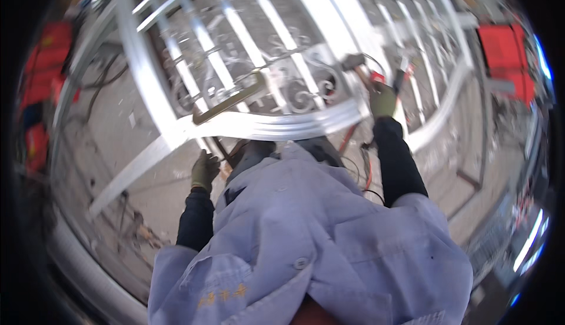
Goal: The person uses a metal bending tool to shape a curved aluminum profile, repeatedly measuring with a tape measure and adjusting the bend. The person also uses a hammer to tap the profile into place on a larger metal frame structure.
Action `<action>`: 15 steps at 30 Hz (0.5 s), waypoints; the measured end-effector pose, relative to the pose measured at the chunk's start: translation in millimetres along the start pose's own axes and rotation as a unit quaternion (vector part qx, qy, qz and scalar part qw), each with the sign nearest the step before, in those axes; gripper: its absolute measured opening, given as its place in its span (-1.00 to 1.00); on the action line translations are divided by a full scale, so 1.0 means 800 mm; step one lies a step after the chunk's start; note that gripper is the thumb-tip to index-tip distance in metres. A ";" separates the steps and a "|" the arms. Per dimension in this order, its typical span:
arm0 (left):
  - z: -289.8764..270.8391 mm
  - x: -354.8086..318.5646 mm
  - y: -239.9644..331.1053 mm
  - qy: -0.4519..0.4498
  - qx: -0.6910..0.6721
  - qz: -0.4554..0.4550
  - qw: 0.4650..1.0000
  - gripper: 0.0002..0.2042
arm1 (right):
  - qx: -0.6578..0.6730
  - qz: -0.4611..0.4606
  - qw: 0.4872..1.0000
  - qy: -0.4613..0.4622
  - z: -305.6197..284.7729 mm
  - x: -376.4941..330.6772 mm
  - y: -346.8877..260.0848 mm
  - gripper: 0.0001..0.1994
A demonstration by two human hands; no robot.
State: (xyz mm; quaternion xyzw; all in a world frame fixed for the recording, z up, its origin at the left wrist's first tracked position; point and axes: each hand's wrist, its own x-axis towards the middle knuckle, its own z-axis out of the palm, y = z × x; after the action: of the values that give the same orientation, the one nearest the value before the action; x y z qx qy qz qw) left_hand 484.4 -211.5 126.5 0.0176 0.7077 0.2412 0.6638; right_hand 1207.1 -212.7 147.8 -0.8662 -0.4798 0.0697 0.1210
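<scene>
A large silver metal gate panel (268, 126) with upright bars and scrollwork lies in front of me. My right hand (382, 98), in an olive glove, is closed around the handle of a hammer (354, 62) over the right part of the panel. Its dark head points up and left. Close beside this hand is a tool with a dark grip (400, 80), partly hidden and blurred. My left hand (205, 171), also gloved, hangs just below the panel's lower left edge; blur hides whether its fingers hold anything. A brass-coloured clamp-like bar (232, 100) rests across the panel's lower left bars.
Red boxes or bags stand at the far left (53, 60) and far right (503, 51). An orange-red cable (368, 169) and dark cords run over the floor by my right arm. Scraps (147, 234) litter the concrete at left. A slanting silver bar (132, 175) extends from the panel's left corner.
</scene>
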 end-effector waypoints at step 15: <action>0.040 -0.110 -0.146 0.069 -0.075 0.061 0.993 -0.65 | 0.020 -0.144 0.951 -0.271 0.022 0.124 0.039 -0.20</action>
State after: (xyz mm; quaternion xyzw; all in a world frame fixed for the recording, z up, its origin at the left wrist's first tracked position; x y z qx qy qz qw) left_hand 559.7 -335.1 165.6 -0.0060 0.7294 0.3343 0.5968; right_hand 1281.0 -141.9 122.2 -0.7338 -0.6128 0.2932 0.0121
